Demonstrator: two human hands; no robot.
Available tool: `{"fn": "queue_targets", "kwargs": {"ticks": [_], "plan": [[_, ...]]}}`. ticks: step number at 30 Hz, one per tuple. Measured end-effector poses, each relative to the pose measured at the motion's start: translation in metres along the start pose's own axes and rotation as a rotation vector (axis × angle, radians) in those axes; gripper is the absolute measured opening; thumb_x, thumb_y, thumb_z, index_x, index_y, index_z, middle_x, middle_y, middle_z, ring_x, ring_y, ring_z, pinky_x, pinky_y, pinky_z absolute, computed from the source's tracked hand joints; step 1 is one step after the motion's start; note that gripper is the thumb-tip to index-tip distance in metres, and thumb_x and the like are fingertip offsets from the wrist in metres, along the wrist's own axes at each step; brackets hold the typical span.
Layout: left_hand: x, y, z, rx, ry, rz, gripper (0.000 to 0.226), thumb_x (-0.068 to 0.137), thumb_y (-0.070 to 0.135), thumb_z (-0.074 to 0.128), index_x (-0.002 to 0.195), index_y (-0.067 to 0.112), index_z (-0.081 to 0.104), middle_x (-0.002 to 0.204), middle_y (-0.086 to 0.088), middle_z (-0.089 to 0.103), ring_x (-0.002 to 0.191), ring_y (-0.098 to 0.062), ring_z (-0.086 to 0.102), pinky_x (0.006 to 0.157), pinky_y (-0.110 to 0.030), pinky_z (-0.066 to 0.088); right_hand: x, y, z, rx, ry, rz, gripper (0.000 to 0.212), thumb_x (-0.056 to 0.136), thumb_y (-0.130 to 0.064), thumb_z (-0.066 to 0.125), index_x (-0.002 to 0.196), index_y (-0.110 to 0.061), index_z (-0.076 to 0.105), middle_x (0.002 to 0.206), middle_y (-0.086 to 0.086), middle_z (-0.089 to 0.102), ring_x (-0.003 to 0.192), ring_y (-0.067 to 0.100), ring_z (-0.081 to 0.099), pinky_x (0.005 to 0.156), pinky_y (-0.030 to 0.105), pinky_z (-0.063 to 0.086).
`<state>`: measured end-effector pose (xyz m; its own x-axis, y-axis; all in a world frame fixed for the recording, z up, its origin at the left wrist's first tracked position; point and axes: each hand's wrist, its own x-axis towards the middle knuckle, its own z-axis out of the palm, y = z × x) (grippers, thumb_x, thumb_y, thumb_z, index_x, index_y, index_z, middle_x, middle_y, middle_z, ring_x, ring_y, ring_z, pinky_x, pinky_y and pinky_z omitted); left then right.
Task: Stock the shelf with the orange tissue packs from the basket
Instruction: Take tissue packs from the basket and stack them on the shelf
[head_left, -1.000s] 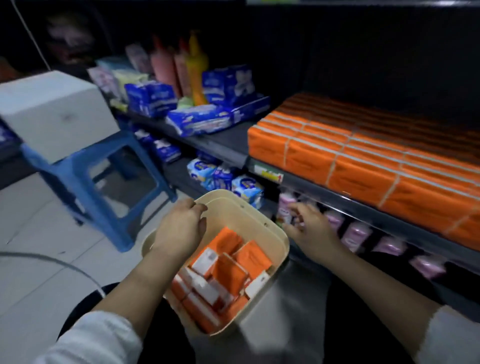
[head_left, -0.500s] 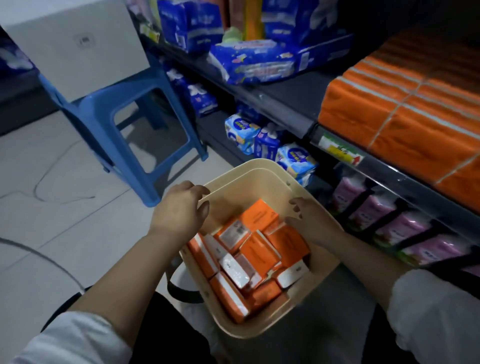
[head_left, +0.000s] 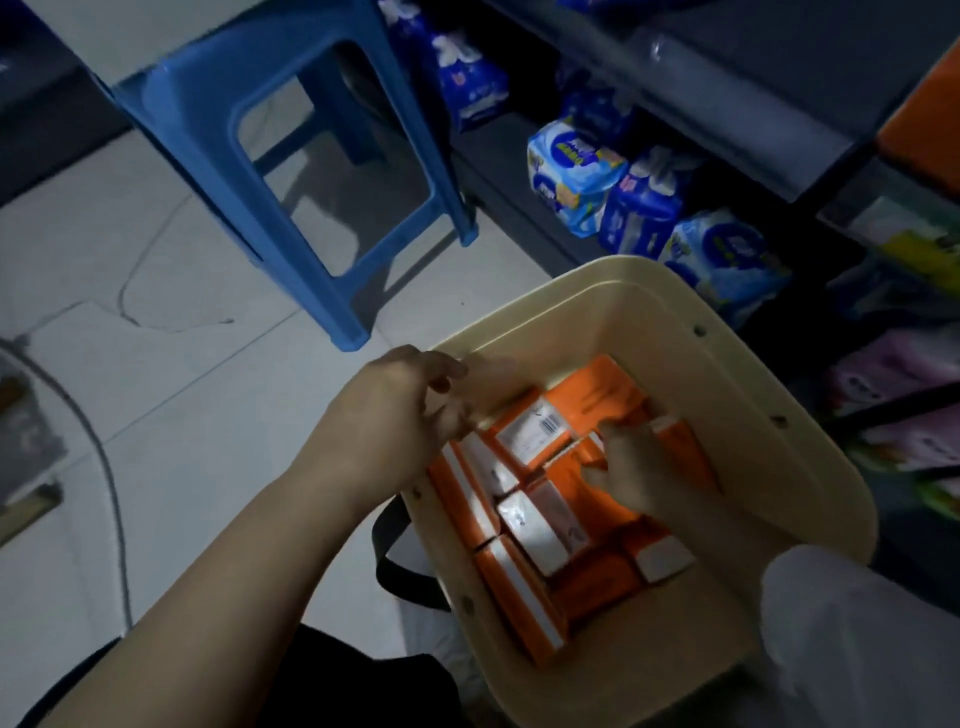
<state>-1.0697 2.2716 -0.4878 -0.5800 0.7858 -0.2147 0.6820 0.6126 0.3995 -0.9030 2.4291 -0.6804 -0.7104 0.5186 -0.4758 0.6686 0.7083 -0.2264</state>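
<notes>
While the head camera looks steeply down, I see the cream plastic basket (head_left: 810, 467) filling the near right of the view, with its black handle (head_left: 395, 564) hanging outside the left wall. The orange tissue packs (head_left: 597, 397) lie jumbled on the basket floor, some flat and some on edge, several with white ends or a white barcode label facing up.

The left hand (head_left: 395, 415) is at the far-left rim of the basket, its fingers bent over the edge and blurred. I cannot tell whether it grips the rim or only touches it. The right hand (head_left: 636, 475) is down among the packs near the middle, and its fingers and thumb are curled round one of them. A white sleeve (head_left: 857, 623) covers that forearm, while the left forearm is bare.

A blue plastic stool (head_left: 218, 119) stands on the pale tiled floor (head_left: 156, 415) to the far left, and a thin cable (head_left: 106, 467) curves along the left edge. Just beyond the basket, the dark shelf (head_left: 753, 104) runs along the far right. Blue-and-white wrapped packs (head_left: 571, 171) sit on its lower tier, pink packs (head_left: 893, 374) lie further right, and a block of orange stock (head_left: 930, 119) shows on the upper tier at the right edge.
</notes>
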Motion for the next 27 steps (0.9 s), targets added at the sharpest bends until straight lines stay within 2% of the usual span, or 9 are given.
{"fn": "queue_targets", "kwargs": {"ticks": [3, 6, 10, 13, 14, 17, 19, 23, 27], "plan": [[0.000, -0.001, 0.005, 0.013, -0.018, 0.017, 0.035, 0.086, 0.036, 0.061, 0.121, 0.030, 0.059, 0.107, 0.008, 0.057, 0.083, -0.007, 0.050, 0.074, -0.024, 0.046, 0.006, 0.003, 0.009, -0.057, -0.063, 0.027, 0.057, 0.082, -0.038, 0.062, 0.129, -0.012, 0.043, 0.124, 0.009, 0.055, 0.122, 0.028, 0.042, 0.095, 0.035, 0.040], [0.002, -0.004, 0.008, 0.032, -0.060, 0.021, 0.039, 0.085, 0.039, 0.061, 0.123, 0.030, 0.058, 0.110, 0.008, 0.055, 0.084, -0.006, 0.048, 0.075, -0.023, 0.043, 0.003, 0.004, 0.012, -0.099, 0.015, -0.014, 0.055, 0.081, -0.031, 0.064, 0.128, -0.014, 0.043, 0.119, 0.007, 0.058, 0.120, 0.026, 0.042, 0.094, 0.032, 0.040], [0.000, -0.005, 0.008, 0.029, -0.096, 0.022, 0.044, 0.084, 0.041, 0.062, 0.126, 0.028, 0.055, 0.115, 0.007, 0.055, 0.087, -0.005, 0.048, 0.076, -0.021, 0.040, 0.002, -0.002, -0.005, 0.303, 0.023, -0.009, 0.052, 0.074, -0.007, 0.067, 0.124, -0.009, 0.054, 0.115, 0.014, 0.064, 0.109, 0.030, 0.058, 0.089, 0.033, 0.047], [0.002, -0.003, 0.007, 0.000, -0.111, 0.034, 0.055, 0.082, 0.042, 0.065, 0.132, 0.027, 0.049, 0.121, 0.006, 0.054, 0.093, -0.005, 0.049, 0.078, -0.018, 0.038, 0.002, -0.017, -0.040, 0.545, -0.022, -0.102, 0.050, 0.067, 0.001, 0.074, 0.115, -0.001, 0.059, 0.108, 0.017, 0.065, 0.102, 0.030, 0.061, 0.090, 0.040, 0.047], [0.002, 0.000, 0.007, -0.025, -0.113, 0.032, 0.060, 0.081, 0.043, 0.066, 0.135, 0.027, 0.045, 0.124, 0.005, 0.054, 0.099, -0.007, 0.050, 0.081, -0.019, 0.038, -0.001, -0.023, -0.056, 0.573, -0.011, -0.124, 0.048, 0.067, 0.001, 0.076, 0.112, -0.001, 0.060, 0.103, 0.014, 0.066, 0.096, 0.025, 0.061, 0.089, 0.038, 0.047], [0.003, 0.006, 0.004, -0.111, -0.110, 0.002, 0.078, 0.078, 0.047, 0.068, 0.143, 0.025, 0.032, 0.136, 0.001, 0.047, 0.123, -0.017, 0.044, 0.098, -0.029, 0.038, -0.016, -0.043, -0.109, 0.728, 0.020, -0.225, 0.047, 0.068, 0.003, 0.074, 0.111, -0.012, 0.061, 0.089, -0.007, 0.059, 0.082, 0.004, 0.054, 0.075, 0.013, 0.044], [0.003, 0.011, 0.001, -0.182, -0.102, -0.040, 0.080, 0.079, 0.046, 0.067, 0.145, 0.025, 0.027, 0.139, 0.000, 0.044, 0.128, -0.019, 0.041, 0.103, -0.034, 0.037, -0.031, -0.057, -0.137, 0.815, 0.022, -0.312, 0.054, 0.070, 0.004, 0.072, 0.118, -0.017, 0.058, 0.092, -0.012, 0.056, 0.089, 0.004, 0.055, 0.080, 0.015, 0.044], [0.004, 0.017, -0.009, -0.262, -0.025, -0.044, 0.049, 0.084, 0.037, 0.065, 0.128, 0.025, 0.047, 0.117, 0.001, 0.056, 0.106, -0.019, 0.054, 0.090, -0.039, 0.048, -0.044, -0.070, -0.156, 0.950, 0.056, -0.367, 0.057, 0.072, 0.004, 0.072, 0.124, -0.013, 0.054, 0.113, 0.004, 0.062, 0.105, 0.018, 0.061, 0.092, 0.030, 0.050], [0.002, 0.011, -0.022, -0.174, 0.235, -0.098, 0.042, 0.083, 0.035, 0.066, 0.118, 0.019, 0.050, 0.103, 0.004, 0.048, 0.090, -0.015, 0.047, 0.075, -0.030, 0.040, -0.040, -0.074, -0.145, 1.083, 0.128, -0.272, 0.062, 0.073, -0.009, 0.076, 0.128, -0.018, 0.048, 0.119, 0.000, 0.057, 0.108, 0.012, 0.056, 0.090, 0.022, 0.047]]}}
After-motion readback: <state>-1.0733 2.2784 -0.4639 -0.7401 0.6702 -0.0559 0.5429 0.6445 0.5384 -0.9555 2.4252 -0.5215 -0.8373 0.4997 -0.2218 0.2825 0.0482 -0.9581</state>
